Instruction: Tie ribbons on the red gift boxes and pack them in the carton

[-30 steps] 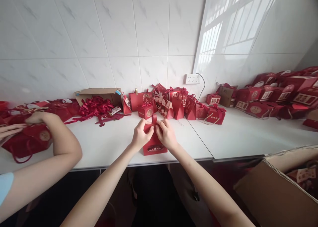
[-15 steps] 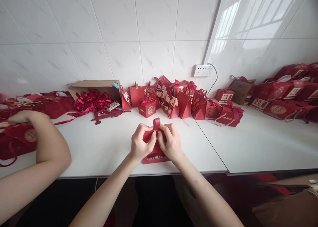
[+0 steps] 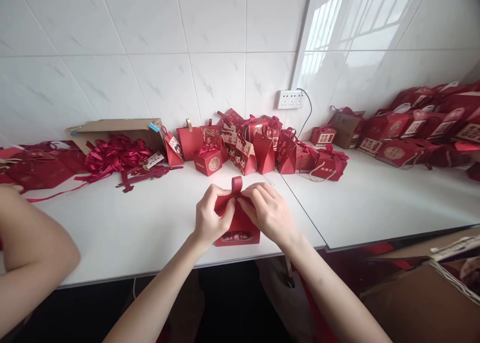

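Observation:
A red gift box (image 3: 240, 225) with an oval window low on its front stands near the table's front edge. A red ribbon loop (image 3: 236, 184) rises from its top. My left hand (image 3: 213, 214) pinches the top edge left of the loop, thumb in front. On the right side of the same edge, my right hand (image 3: 268, 212) has its fingers closed at the base of the loop. Small contents show through the window. The fingertips partly hide the top of the box.
Finished-looking red boxes (image 3: 264, 153) line the wall. An open carton (image 3: 112, 125) of red ribbons (image 3: 118, 155) lies back left. Another person's arm (image 3: 33, 243) is at the left edge. More red boxes (image 3: 416, 128) are piled right; a brown carton (image 3: 420, 293) is below.
The view has turned to the right. My right hand has tilted and its fingers have moved over the top edge. The other person's arm now sits farther left in view.

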Tool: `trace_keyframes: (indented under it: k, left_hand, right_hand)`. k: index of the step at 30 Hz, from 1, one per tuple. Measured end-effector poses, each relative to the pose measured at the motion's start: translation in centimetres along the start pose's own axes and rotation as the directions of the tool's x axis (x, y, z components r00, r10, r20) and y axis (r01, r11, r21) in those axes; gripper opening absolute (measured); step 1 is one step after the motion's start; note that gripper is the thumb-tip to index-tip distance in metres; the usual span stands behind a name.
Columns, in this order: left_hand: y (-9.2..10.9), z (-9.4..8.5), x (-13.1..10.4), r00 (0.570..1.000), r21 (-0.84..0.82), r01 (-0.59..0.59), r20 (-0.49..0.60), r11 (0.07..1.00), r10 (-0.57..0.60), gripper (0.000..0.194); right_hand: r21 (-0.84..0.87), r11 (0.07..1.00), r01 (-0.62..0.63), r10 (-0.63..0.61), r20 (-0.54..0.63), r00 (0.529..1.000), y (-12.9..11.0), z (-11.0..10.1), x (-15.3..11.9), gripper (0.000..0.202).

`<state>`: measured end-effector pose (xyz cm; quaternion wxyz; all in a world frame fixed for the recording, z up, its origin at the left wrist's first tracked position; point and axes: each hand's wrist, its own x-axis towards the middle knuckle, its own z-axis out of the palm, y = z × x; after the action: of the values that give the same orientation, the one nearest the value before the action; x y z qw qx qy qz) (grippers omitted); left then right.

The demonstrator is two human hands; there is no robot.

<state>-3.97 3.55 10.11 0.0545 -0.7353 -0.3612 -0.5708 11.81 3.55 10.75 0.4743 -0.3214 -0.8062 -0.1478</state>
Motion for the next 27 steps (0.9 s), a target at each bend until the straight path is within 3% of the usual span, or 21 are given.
trace_keyframes:
  k: [4, 17, 20, 24, 27]
  left_hand:
    - [0.0, 0.3, -0.1, 1.0, 0.002, 0.004, -0.03, 1.0, -0.004, 0.009]
    - [0.4, 0.5, -0.1, 0.999, 0.001, -0.014, -0.047, 1.0, 0.014, 0.01]
    - [0.6, 0.9, -0.1, 0.999, -0.009, -0.016, -0.052, 1.0, 0.016, 0.01]
    - [1.1, 1.0, 0.0, 0.999, -0.022, -0.001, -0.05, 1.0, 0.0, 0.009]
    - [1.5, 0.1, 0.5, 0.999, -0.002, 0.027, 0.04, 1.0, -0.027, 0.007]
  right_hand:
    - [-0.051, 0.99, 0.134, -0.134, -0.001, 0.991, 0.3, -0.7, 0.4, 0.008]
    - [-0.126, 0.95, 0.287, -0.293, -0.024, 0.956, 1.4, -1.0, 0.8, 0.007]
    - [-0.107, 0.96, 0.257, -0.264, -0.055, 0.963, 1.5, -0.9, 0.6, 0.007]
    - [-0.052, 0.992, 0.118, -0.122, -0.084, 0.989, 1.4, -0.7, 0.0, 0.005]
    - [-0.038, 0.998, 0.04, -0.043, -0.086, 0.995, 1.1, -0.7, -0.4, 0.006]
